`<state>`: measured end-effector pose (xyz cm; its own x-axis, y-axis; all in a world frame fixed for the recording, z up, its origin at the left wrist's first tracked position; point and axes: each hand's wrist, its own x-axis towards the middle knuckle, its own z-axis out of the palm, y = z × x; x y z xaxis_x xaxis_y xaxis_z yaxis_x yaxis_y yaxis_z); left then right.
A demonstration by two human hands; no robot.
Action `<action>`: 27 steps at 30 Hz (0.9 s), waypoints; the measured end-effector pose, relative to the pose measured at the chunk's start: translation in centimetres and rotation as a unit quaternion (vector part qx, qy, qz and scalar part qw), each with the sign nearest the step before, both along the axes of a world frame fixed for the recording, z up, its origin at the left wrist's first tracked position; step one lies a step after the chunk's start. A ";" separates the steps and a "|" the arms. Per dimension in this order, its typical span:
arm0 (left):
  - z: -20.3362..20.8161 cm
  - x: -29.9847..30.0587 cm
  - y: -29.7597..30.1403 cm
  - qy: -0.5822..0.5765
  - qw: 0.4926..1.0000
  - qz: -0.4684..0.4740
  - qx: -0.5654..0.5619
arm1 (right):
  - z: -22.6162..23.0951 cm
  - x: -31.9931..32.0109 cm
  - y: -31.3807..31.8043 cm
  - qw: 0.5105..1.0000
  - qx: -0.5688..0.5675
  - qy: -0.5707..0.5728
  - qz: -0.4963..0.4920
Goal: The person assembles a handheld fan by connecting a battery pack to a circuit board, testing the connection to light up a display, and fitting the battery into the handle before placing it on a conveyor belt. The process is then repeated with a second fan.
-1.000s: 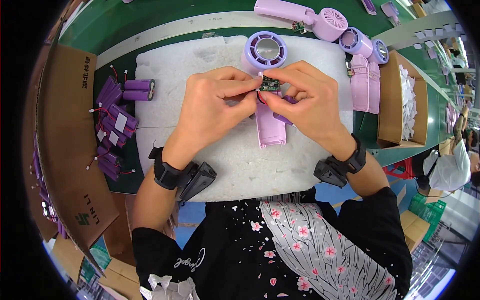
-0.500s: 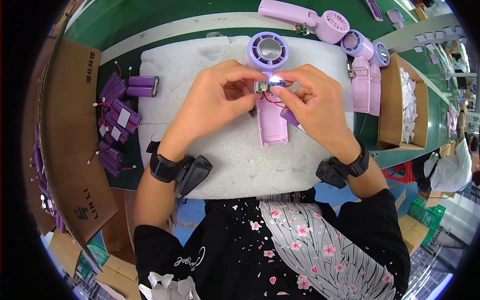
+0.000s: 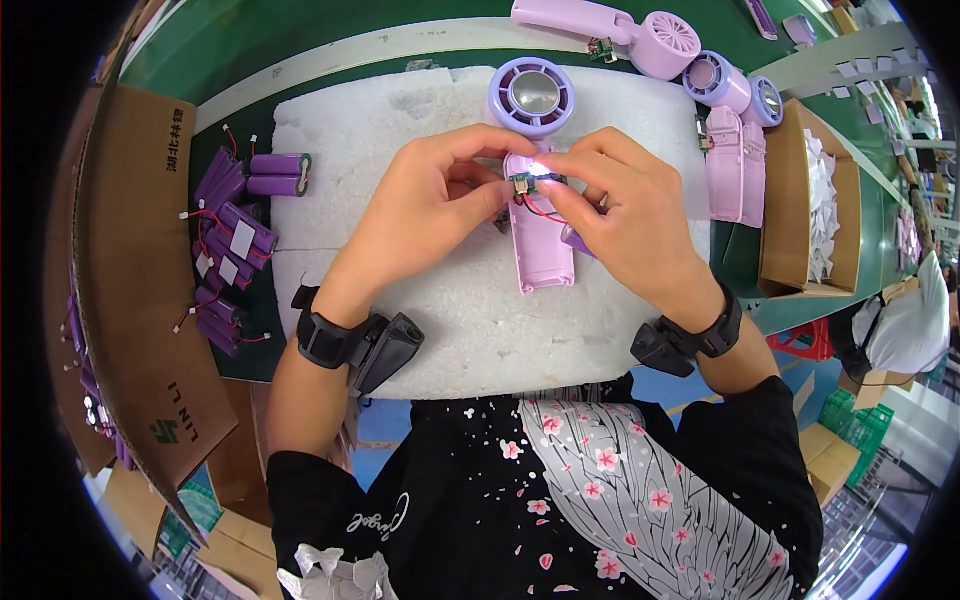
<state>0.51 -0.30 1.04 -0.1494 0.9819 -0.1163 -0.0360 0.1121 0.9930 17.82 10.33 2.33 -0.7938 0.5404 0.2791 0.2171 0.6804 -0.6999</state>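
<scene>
A small green circuit board (image 3: 525, 184) with a bright white light on it is pinched between my two hands, over the upper handle of a handheld fan. My left hand (image 3: 425, 210) grips its left end with thumb and fingertips; my right hand (image 3: 635, 210) holds its right end the same way. The fan's round purple head (image 3: 532, 97) lies just beyond my fingers. Toward me stretches its open pink handle shell (image 3: 545, 262). Red and dark wires run from the board toward a purple battery (image 3: 577, 241), mostly hidden under my right hand.
A white foam pad (image 3: 450, 345) lies beneath the work. Several purple battery packs (image 3: 240, 235) are heaped at left, beside a tall cardboard box (image 3: 140, 270). Pink fan parts (image 3: 737, 165) and a carton (image 3: 840, 230) of white pieces stand at right; more fans (image 3: 665, 45) lie beyond.
The board has turned slightly between my fingers, and its light sits a little further left. My right fingertips have shifted left, covering more of the battery.
</scene>
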 end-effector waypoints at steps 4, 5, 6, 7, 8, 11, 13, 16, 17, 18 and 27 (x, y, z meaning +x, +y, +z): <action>-0.2 0.2 0.0 -0.014 1.000 0.014 0.006 | -0.2 0.0 -0.1 1.000 0.008 -0.001 -0.003; -0.4 0.3 0.0 -0.014 1.000 0.014 0.006 | -0.2 0.0 -0.1 1.000 0.009 0.000 -0.003; -0.5 0.4 0.0 -0.013 1.000 0.021 0.007 | -0.2 0.0 0.0 1.000 0.009 0.000 -0.003; -0.6 0.4 0.1 -0.012 0.999 0.028 0.008 | -0.1 0.0 0.0 1.000 0.000 -0.001 -0.003; -0.7 0.5 0.1 -0.011 0.999 0.035 0.008 | -0.1 0.0 0.1 1.000 -0.009 -0.003 -0.003; -0.8 0.4 0.0 0.060 0.997 0.032 0.035 | 0.5 -0.2 0.2 0.998 -0.055 -0.022 -0.015; -0.7 0.4 0.1 0.096 0.994 0.031 0.049 | 1.0 -0.3 0.3 0.990 -0.128 -0.055 -0.036; -0.3 0.2 0.3 0.203 0.975 0.015 0.085 | 1.1 -0.2 1.2 0.972 -0.199 -0.124 0.003; -0.2 0.3 0.3 0.203 0.975 0.015 0.086 | 1.2 0.0 1.4 0.959 -0.234 -0.158 0.024; -0.2 0.4 0.3 0.212 0.973 0.013 0.091 | 1.3 0.1 1.6 0.959 -0.233 -0.158 0.026; 0.3 0.2 0.0 0.216 0.973 -0.027 0.078 | 1.7 1.4 2.5 0.952 -0.165 -0.184 0.179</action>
<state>0.74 -0.28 1.32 -0.0985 0.9904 0.0966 0.3897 -0.0509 0.9195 19.23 12.80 3.99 -0.9551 0.2259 -0.1919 0.2841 0.5123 -0.8104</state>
